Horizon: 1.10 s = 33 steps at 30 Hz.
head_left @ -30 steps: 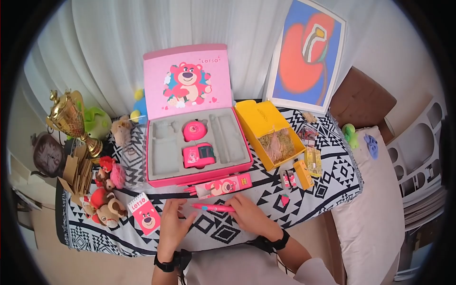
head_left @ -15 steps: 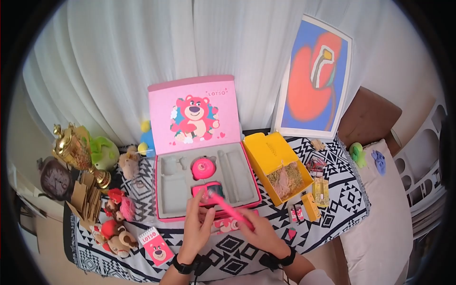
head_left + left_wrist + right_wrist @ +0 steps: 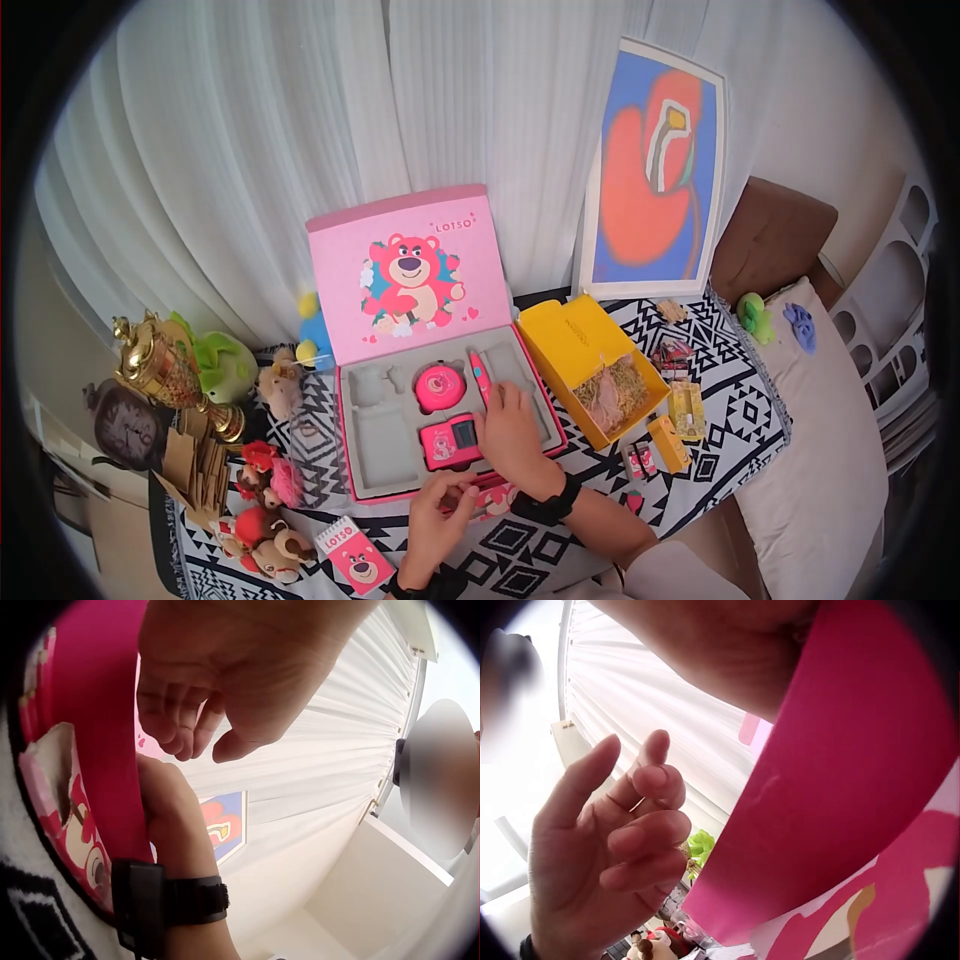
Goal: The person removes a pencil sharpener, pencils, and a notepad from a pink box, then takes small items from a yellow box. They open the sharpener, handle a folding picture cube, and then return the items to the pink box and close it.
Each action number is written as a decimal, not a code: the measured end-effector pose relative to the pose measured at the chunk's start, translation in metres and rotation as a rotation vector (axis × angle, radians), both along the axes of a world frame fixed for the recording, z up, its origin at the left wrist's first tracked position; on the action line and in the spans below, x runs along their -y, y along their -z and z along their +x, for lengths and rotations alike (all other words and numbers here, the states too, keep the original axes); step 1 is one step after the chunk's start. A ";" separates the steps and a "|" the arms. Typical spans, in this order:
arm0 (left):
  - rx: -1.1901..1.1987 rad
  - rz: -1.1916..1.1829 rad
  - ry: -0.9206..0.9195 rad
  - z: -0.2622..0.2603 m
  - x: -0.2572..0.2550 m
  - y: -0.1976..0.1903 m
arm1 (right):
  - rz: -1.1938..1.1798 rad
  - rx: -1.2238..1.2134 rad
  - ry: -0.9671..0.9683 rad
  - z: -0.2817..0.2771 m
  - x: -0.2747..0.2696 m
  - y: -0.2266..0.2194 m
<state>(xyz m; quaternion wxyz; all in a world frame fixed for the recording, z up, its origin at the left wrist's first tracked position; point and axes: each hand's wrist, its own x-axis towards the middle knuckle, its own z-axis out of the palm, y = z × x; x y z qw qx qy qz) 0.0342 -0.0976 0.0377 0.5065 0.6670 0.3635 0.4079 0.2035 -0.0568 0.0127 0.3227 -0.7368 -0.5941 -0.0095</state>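
A pink pen (image 3: 479, 372) with a blue button points away from the person over the long right-hand slot of the grey tray (image 3: 385, 455), in the pink box. My right hand (image 3: 515, 440) reaches over the box and holds the pen's near end, its fingertips partly hidden. A round pink case (image 3: 440, 388) and a pink block with a dark window (image 3: 450, 442) sit in the middle recesses. My left hand (image 3: 440, 515) hovers by the box's front edge with loosely bent fingers and nothing in them; the right wrist view shows this left hand (image 3: 622, 840) too.
The box lid (image 3: 410, 275) stands upright. Right of it are a yellow box (image 3: 560, 345) and small packets (image 3: 687, 410). To the left stand a gold trophy (image 3: 160, 365), plush toys (image 3: 270, 540) and a LOTSO notepad (image 3: 355, 560). A pink pack (image 3: 490, 502) lies in front.
My right hand has carried the pen forward from in front of the box to the tray's right slot. The left hand has drawn away from the pen. The head view has tilted up.
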 end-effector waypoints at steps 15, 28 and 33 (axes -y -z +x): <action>-0.024 -0.052 -0.020 0.002 0.003 0.009 | 0.118 0.048 -0.026 0.004 0.007 0.007; 0.002 -0.034 -0.012 0.003 0.004 0.011 | 0.036 -0.162 0.007 0.005 0.013 0.006; -0.018 -0.040 -0.121 -0.005 -0.003 0.005 | 0.206 -0.335 -0.212 0.008 0.065 -0.030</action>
